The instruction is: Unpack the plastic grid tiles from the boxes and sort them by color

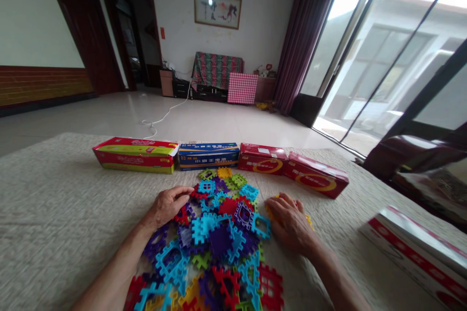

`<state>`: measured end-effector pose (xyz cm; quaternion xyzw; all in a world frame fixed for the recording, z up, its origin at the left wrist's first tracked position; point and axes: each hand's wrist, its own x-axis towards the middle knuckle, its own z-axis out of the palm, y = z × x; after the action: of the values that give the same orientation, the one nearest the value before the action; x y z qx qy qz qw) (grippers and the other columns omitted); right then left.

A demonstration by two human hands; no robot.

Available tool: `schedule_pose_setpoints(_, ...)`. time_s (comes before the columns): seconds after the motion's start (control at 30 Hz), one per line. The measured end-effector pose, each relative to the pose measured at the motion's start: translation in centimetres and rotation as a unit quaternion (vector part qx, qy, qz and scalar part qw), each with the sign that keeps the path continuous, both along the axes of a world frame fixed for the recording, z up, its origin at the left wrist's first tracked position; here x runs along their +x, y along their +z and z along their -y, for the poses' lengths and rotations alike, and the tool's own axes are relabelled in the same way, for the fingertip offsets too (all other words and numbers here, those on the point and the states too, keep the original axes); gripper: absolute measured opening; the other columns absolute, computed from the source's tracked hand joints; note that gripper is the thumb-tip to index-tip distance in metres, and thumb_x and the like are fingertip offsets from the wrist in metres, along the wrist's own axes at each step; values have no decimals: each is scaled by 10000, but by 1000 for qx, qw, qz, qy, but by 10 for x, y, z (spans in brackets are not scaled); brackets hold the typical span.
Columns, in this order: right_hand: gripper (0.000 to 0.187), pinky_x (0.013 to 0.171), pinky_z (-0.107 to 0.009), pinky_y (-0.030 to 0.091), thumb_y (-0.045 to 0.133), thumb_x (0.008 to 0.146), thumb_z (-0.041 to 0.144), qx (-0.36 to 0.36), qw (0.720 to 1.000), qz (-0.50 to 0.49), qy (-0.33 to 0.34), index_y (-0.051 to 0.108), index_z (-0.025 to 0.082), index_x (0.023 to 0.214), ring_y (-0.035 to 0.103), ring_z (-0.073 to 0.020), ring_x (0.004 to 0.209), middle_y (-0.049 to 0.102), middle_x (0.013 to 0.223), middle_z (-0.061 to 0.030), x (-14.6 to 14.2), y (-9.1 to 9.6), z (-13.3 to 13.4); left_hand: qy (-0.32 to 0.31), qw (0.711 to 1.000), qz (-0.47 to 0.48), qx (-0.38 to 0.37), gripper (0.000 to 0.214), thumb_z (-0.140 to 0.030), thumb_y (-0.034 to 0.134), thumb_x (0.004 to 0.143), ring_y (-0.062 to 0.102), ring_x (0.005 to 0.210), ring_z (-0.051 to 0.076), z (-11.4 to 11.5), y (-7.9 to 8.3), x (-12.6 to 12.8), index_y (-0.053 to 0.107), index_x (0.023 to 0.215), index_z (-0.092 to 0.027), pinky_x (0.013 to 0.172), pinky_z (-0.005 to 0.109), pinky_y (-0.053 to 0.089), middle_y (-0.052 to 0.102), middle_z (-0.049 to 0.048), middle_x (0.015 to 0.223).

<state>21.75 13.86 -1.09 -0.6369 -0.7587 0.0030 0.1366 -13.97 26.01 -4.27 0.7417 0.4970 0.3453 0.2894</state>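
- Nearest my camera, a pile of interlocking plastic pieces (221,241) is spreading over the quilted cloth (91,214), its near edge running out of my view; the pieces are overlapping loosely, as if tipped out together.
- At the pile's left edge, I'm seeing the left hand (168,205) lying palm down with bent fingers, its fingertips reaching a red piece (199,195); I'm not able to tell whether they are pinching it.
- On the right, the right hand (290,218) is curling over some yellow pieces (309,222); its back is hiding the fingers' hold, so I'm not able to say whether it is gripping or only covering them.
- The two hands are flanking the heap, probably because that is leaving its middle uncovered.
- Beyond it, a red-and-yellow box (134,155), a blue box (208,156) and two red boxes (262,159) are standing in a row, which I'm judging to be deliberate; they are blocking the way straight past the pile's far end.
- A white-and-red carton (419,257) is sitting well right of the right hand, limiting room only on that outer side.
- Farther off, a white cable (171,108) is trailing across the floor, out of the hands' way.
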Motion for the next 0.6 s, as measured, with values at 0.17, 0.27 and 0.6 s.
schedule_pose_setpoints(0.17, 478, 1006, -639, 243, 483, 732, 176, 11, 999, 17, -49, 601, 241, 1190, 410, -344, 1275, 636, 1259, -87, 18, -8, 0, 1, 1000, 4, -2, 396, -410, 530, 754, 701, 930, 224, 2, 1, 1, 727, 1016, -189, 891, 324, 530, 757, 43, 1010)
schedule_pose_setpoints(0.27, 498, 977, -718, 238, 485, 710, 161, 38, 995, 26, -86, 614, 256, 1183, 377, -389, 1312, 610, 1305, -84, 29, -14, -2, -2, 1000, 4, 1, 384, -397, 524, 759, 701, 927, 218, 2, 2, 1, 726, 1011, -190, 889, 319, 529, 757, 40, 1008)
schedule_pose_setpoints(0.6, 315, 1002, -460, 454, 442, 892, 284, 125, 971, -196, 51, 595, 248, 1165, 563, -256, 1212, 569, 1345, -99, -23, -8, 0, 3, 999, 8, 36, 317, -352, 535, 775, 706, 901, 198, 3, 1, 2, 741, 972, -213, 868, 288, 530, 762, 24, 978)
